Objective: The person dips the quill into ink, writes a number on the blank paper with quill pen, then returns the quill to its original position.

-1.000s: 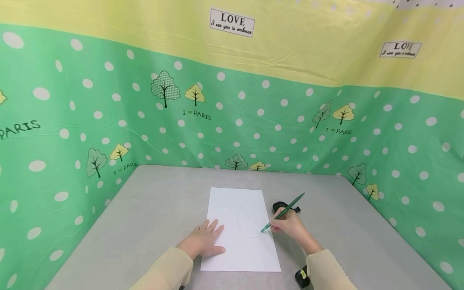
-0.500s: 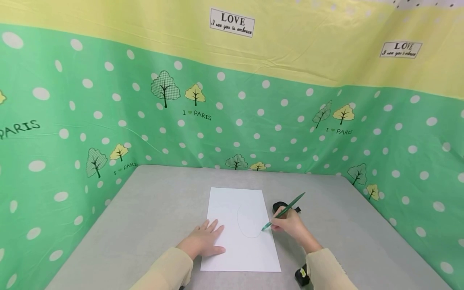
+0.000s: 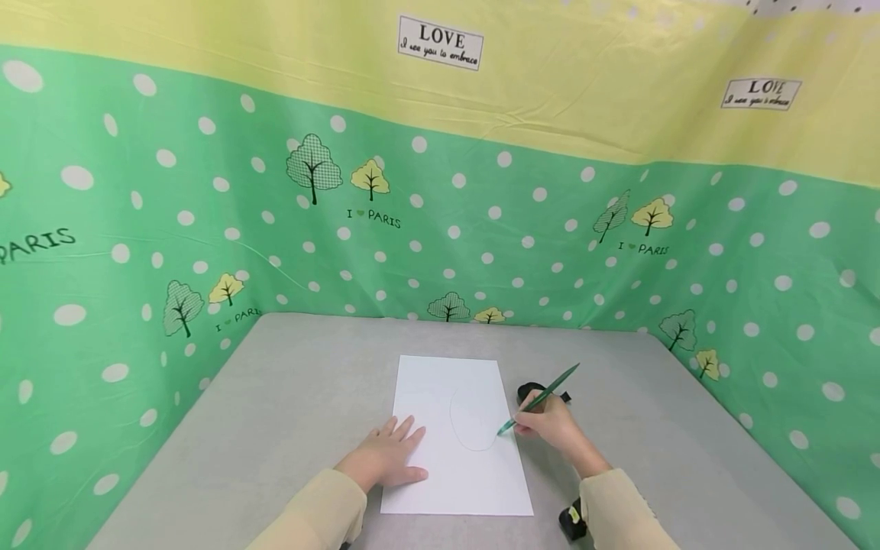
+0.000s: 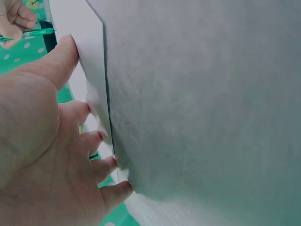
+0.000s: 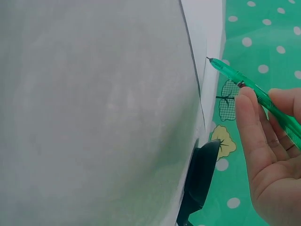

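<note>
**Pen tip on the white sheet, other hand flat on its edge**

The grey table (image 3: 289, 405) is covered with a matte, felt-like surface. On three sides of it hangs a cloth wall (image 3: 481, 229), green with white dots and small trees below, yellow above. The white sheet of paper (image 3: 440, 382) lies near the middle of the table, closer to the person's side, and a thin curved line is drawn on it.

The left hand (image 3: 385, 458) rests flat on the left edge of the sheet, fingers straight and spread, half on paper and half on the table. The right hand (image 3: 550, 428) grips a green pen (image 3: 539, 399) between thumb and fingers; the tip touches the sheet near its right edge, at the curved line. A small black object (image 3: 529, 391) lies on the table just right of the sheet, behind the right hand.

Left of the sheet and behind it, up to the cloth wall, the grey surface is bare. The right side is more narrow because of the black object.
</note>
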A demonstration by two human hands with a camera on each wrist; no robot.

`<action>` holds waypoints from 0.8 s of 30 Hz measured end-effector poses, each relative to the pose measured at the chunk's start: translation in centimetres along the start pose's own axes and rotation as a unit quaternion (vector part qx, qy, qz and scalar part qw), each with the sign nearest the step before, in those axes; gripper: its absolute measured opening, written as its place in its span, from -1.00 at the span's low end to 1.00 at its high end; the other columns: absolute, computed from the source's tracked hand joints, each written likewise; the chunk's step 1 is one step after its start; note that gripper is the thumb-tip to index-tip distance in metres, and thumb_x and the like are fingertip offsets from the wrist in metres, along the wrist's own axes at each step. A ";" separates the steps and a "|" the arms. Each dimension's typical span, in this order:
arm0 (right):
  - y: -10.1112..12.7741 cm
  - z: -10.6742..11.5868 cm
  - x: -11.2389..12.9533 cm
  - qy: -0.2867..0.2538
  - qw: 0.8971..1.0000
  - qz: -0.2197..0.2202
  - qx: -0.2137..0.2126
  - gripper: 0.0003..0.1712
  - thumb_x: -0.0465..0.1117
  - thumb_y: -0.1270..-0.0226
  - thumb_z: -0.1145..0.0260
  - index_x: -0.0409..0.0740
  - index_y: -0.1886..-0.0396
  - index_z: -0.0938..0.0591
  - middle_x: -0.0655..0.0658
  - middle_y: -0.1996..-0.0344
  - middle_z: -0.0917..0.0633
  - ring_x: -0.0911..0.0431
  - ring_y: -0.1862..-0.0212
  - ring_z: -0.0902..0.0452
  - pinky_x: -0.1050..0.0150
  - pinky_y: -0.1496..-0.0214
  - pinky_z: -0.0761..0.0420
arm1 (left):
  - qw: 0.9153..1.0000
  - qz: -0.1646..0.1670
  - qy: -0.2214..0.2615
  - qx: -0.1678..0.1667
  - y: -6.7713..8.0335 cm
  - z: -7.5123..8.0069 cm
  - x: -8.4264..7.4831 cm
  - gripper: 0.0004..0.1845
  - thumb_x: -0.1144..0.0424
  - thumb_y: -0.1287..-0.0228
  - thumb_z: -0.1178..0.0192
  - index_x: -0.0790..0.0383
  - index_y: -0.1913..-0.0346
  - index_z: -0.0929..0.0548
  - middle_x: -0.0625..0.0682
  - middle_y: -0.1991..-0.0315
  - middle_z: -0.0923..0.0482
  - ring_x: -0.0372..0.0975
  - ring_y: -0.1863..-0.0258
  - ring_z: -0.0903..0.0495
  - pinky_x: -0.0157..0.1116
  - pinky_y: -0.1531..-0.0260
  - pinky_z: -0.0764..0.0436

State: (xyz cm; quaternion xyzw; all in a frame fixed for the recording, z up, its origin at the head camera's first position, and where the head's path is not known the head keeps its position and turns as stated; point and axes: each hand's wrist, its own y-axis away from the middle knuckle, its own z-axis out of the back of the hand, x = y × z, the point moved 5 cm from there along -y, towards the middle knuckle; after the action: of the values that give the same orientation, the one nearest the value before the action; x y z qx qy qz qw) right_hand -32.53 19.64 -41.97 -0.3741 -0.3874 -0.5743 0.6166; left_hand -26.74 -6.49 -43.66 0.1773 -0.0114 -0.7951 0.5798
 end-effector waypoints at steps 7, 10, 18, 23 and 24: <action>-0.4 0.1 0.0 0.007 1.000 0.001 -0.007 -0.88 -0.45 -0.07 -0.30 -0.31 0.52 -0.50 -0.18 0.60 -0.64 0.01 0.48 -0.63 0.17 0.39 -0.66 | 1.000 -0.001 0.001 0.003 0.1 0.2 -0.1 -0.22 -0.19 -0.15 -0.13 0.17 -0.35 -0.27 0.16 -0.38 -0.07 0.11 -0.35 0.03 0.10 -0.26 -0.03; -0.5 0.1 0.0 0.000 1.000 0.001 -0.006 -0.88 -0.46 -0.07 -0.30 -0.33 0.51 -0.49 -0.20 0.59 -0.64 -0.01 0.47 -0.63 0.18 0.39 -0.66 | 1.000 -0.004 0.000 0.001 0.1 0.3 -0.2 -0.22 -0.19 -0.15 -0.13 0.17 -0.35 -0.27 0.17 -0.38 -0.08 0.12 -0.35 0.03 0.10 -0.26 -0.03; -0.9 0.2 0.1 -0.009 1.000 0.002 -0.002 -0.88 -0.48 -0.09 -0.29 -0.35 0.52 -0.49 -0.25 0.57 -0.65 -0.05 0.46 -0.64 0.17 0.39 -0.66 | 1.000 -0.005 0.003 -0.002 0.1 0.2 -0.1 -0.22 -0.20 -0.15 -0.13 0.17 -0.35 -0.28 0.16 -0.38 -0.08 0.12 -0.35 0.03 0.10 -0.26 -0.03; -1.1 0.2 0.1 -0.002 1.000 0.002 -0.009 -0.87 -0.49 -0.09 -0.28 -0.34 0.54 -0.49 -0.22 0.59 -0.64 -0.01 0.48 -0.63 0.19 0.41 -0.66 | 1.000 -0.005 -0.003 -0.004 0.1 0.3 -0.1 -0.22 -0.20 -0.14 -0.13 0.17 -0.34 -0.28 0.16 -0.38 -0.09 0.12 -0.35 0.02 0.10 -0.25 -0.04; -1.2 0.3 0.1 -0.001 1.000 0.002 -0.010 -0.87 -0.49 -0.09 -0.28 -0.34 0.54 -0.49 -0.22 0.59 -0.64 -0.01 0.48 -0.63 0.19 0.40 -0.66 | 1.000 -0.005 -0.004 -0.004 0.1 0.3 -0.1 -0.22 -0.20 -0.14 -0.13 0.17 -0.34 -0.28 0.16 -0.37 -0.09 0.12 -0.35 0.02 0.10 -0.25 -0.04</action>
State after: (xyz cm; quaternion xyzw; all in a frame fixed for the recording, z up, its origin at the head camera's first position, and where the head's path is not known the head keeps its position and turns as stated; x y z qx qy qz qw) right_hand -33.70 19.75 -41.74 -0.3813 -0.3820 -0.5764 0.6136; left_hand -26.71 -6.47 -43.34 0.1722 -0.0098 -0.7986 0.5766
